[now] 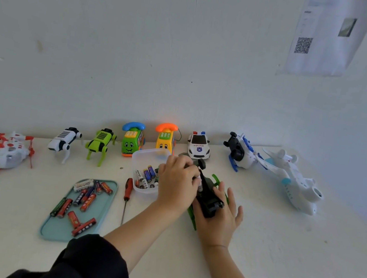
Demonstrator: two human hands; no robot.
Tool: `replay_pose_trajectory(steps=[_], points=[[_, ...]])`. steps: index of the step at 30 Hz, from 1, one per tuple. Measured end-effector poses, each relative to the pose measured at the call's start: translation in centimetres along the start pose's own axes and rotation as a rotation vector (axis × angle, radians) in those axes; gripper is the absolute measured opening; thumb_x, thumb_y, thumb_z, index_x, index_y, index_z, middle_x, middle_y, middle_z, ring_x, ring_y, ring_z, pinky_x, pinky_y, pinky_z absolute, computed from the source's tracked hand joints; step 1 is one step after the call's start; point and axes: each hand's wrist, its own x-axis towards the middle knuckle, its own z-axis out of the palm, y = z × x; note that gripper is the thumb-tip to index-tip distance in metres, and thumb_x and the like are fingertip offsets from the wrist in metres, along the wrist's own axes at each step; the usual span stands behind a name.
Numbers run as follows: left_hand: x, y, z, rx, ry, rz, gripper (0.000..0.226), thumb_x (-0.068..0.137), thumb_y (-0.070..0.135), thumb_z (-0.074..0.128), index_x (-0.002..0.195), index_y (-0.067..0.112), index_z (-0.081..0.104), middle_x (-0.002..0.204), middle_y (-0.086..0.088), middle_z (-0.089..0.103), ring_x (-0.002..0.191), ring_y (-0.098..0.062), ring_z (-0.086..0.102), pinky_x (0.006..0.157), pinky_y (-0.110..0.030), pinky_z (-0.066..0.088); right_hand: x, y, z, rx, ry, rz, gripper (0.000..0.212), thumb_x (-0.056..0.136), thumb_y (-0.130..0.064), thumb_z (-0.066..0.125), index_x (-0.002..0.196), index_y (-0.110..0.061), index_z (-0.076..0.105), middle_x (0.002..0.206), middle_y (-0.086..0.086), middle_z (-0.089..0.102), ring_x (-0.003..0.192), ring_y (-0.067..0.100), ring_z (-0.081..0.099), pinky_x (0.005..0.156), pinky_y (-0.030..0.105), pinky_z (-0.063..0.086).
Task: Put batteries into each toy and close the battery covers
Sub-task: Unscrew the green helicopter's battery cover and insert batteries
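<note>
Glossy plastic toy car; matt white table.

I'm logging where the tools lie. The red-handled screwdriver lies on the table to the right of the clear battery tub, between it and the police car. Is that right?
Not quite. In the head view the red-handled screwdriver does lie on the table, but to the left of the clear battery tub, between it and the teal tray, not toward the police car.
</note>
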Motion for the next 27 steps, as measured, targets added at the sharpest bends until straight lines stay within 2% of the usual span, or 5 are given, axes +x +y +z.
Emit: replay_pose_trajectory(steps=[7, 10, 16, 22, 27], points=[[-0.5, -0.7, 0.7, -0.023, -0.014, 0.011, 0.006, 0.065, 0.026, 0.072, 0.065, 0.021, 0.07, 0.091, -0.004, 0.061, 0.096, -0.022, 0.038, 0.065, -0.039, 0.04, 0.0, -0.1, -0.1, -0.002, 0.009, 0.009, 0.064, 0.071, -0.06, 0.048, 0.112, -0.013, 0.065, 0.131, 0.002, 0.058, 0.128, 0.027, 0.046, 0.106, 0.059, 0.021], [-0.7, -0.8, 0.7, 0.031, -0.048, 0.065, 0.023, 0.074, 0.033, 0.051, 0.067, 0.022, 0.071, 0.093, -0.002, 0.061, 0.099, -0.023, 0.041, 0.07, -0.04, 0.041, 0.1, -0.1, -0.1, 0.019, -0.002, 0.041, 0.066, 0.07, -0.06, 0.047, 0.113, -0.013, 0.065, 0.133, 0.002, 0.057, 0.13, 0.026, 0.044, 0.107, 0.058, 0.02], [-1.4, -1.6, 1.1, 0.164, -0.094, 0.218, 0.027, 0.079, 0.03, 0.046, 0.07, 0.017, 0.068, 0.104, -0.008, 0.062, 0.115, -0.029, 0.043, 0.084, -0.042, 0.035, 0.1, 0.3, 0.2, -0.005, -0.013, 0.005, 0.059, 0.07, -0.055, 0.049, 0.111, -0.016, 0.064, 0.132, 0.001, 0.057, 0.129, 0.025, 0.044, 0.106, 0.058, 0.021], [-0.7, -1.4, 0.5, 0.28, -0.25, 0.261, 0.038, 0.08, 0.037, 0.04, 0.062, 0.021, 0.069, 0.119, -0.012, 0.062, 0.125, -0.032, 0.034, 0.092, -0.062, 0.04, 0.2, 0.1, -0.1, -0.021, -0.018, 0.003, 0.062, 0.07, -0.057, 0.046, 0.113, -0.015, 0.064, 0.133, 0.002, 0.056, 0.129, 0.025, 0.043, 0.106, 0.058, 0.021], [-1.5, -1.8, -0.4, 0.101, -0.404, 0.208, 0.051, 0.085, 0.045, 0.031, 0.1, 0.018, 0.071, 0.142, -0.017, 0.043, 0.137, -0.036, 0.027, 0.104, -0.056, 0.028, 0.0, -0.2, -0.6, -0.061, -0.076, -0.005, 0.069, 0.071, -0.06, 0.041, 0.117, -0.014, 0.062, 0.137, 0.003, 0.053, 0.129, 0.03, 0.044, 0.106, 0.055, 0.021]])
